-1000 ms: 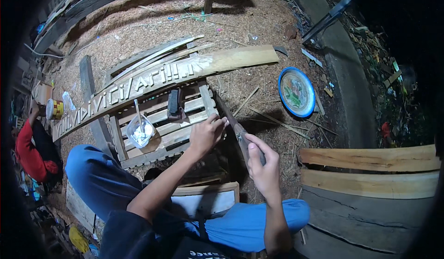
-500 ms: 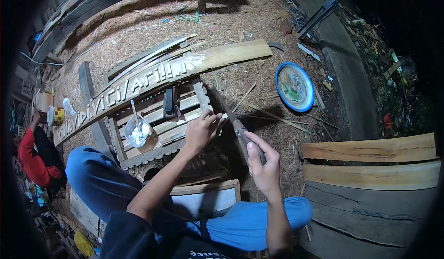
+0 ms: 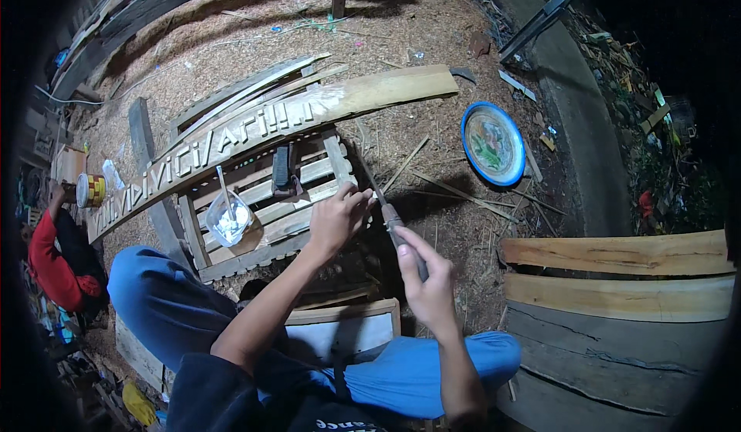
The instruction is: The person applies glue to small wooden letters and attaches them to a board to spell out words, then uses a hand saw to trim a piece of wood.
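Note:
My right hand (image 3: pixel 429 284) is wrapped round the handle of a long knife (image 3: pixel 373 179), whose narrow dark blade points away from me. My left hand (image 3: pixel 338 217) is closed in a pinch beside the blade, on a small pale piece of wood (image 3: pixel 375 195) mostly hidden by the fingers. Beyond my hands a long curved wooden board (image 3: pixel 401 92) with raised wooden letters lies across a slatted pallet (image 3: pixel 340 158). A clear plastic tub (image 3: pixel 229 223) of white paste with a stick in it sits on the slats, near a dark ridged block (image 3: pixel 282 169).
A blue-rimmed round tray (image 3: pixel 494 145) lies on the shavings-covered ground. Pale planks (image 3: pixel 617 254) are stacked at the right. Thin wood strips (image 3: pixel 463 195) are scattered ahead. At the far left a person in a red sleeve (image 3: pixel 52 266) is near a yellow can (image 3: pixel 91 190).
My right hand and the knife have shifted slightly left, and the blade now lies closer to my left fingers. My left hand has barely moved.

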A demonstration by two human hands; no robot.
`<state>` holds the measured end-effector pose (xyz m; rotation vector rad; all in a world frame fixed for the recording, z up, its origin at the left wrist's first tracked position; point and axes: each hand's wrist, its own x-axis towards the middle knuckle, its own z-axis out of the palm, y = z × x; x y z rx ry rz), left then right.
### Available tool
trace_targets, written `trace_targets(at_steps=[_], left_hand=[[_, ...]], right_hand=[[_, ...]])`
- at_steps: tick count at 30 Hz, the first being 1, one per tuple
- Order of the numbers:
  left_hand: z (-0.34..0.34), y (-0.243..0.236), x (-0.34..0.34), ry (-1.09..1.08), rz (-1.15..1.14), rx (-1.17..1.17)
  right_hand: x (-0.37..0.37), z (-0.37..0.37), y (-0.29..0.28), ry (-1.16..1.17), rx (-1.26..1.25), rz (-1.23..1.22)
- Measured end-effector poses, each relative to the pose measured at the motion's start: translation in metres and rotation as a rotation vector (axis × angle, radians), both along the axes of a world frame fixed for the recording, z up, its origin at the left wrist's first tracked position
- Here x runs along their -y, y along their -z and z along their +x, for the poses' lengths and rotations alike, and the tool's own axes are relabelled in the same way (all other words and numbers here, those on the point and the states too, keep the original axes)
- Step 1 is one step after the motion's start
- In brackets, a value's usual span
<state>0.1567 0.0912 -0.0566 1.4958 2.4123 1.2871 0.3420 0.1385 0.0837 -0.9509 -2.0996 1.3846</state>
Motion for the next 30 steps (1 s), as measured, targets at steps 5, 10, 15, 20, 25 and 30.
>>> trace_targets(at_steps=[5,10,15,20,25,30], left_hand=[[-0.003,0.003,0.003,0.046,-0.065,-0.041],[-0.004,-0.004,0.006,0.045,-0.137,-0.007],[-0.004,0.002,-0.001,0.023,-0.094,-0.024],[-0.002,0.001,0.004,0.011,-0.098,-0.030],[-0.004,-0.001,0.000,0.003,-0.065,-0.005],[-0.007,-0.001,0.005,-0.026,-0.050,0.001]], right_hand=[[0.002,-0.003,0.000,0.021,-0.007,-0.035],[0.000,-0.020,0.012,0.000,0.010,0.013],[0.000,-0.005,0.000,0.059,-0.020,-0.129],[0.007,-0.010,-0.007,0.028,-0.019,-0.109],[0.005,-0.014,0.003,0.060,0.015,-0.107],[0.004,-0.002,-0.027,0.009,0.063,-0.185]])
